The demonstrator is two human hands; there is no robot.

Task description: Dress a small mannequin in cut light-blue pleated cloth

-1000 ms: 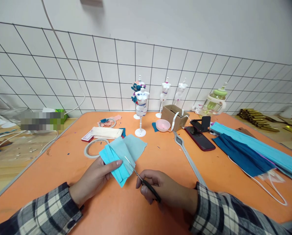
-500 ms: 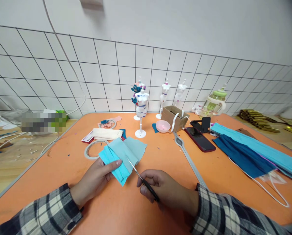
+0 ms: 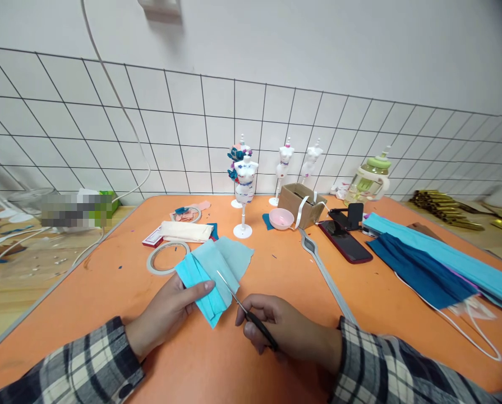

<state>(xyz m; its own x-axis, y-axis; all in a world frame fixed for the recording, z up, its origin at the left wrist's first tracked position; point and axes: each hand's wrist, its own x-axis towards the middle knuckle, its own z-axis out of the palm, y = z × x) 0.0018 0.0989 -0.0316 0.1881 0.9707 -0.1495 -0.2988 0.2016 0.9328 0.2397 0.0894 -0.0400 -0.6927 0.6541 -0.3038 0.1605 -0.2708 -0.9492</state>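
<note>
My left hand [image 3: 173,306] pinches a piece of light-blue pleated fabric [image 3: 202,289], thumb on top and fingers underneath. A paler, thin layer [image 3: 234,255] of the same piece fans out toward the back right. My right hand [image 3: 271,322] grips small scissors [image 3: 251,317] with black handles. Their metal blades point up and left, lying across the pale layer. Whether the blades are apart cannot be made out. Just behind the fabric lie a roll of tape [image 3: 153,262] and a folded cream cloth [image 3: 185,231].
White mini dress forms [image 3: 244,193] stand at the back, by a cardboard box [image 3: 303,205] and a pink bowl [image 3: 281,219]. On the right are a phone [image 3: 345,241], a dark-blue face mask [image 3: 421,269], long light-blue fabric [image 3: 448,252] and a green-lidded bottle [image 3: 371,177].
The fabric and my left hand have shifted slightly right and down in view. My right hand with the scissors stays nearly in place. The whole view has moved a little.
</note>
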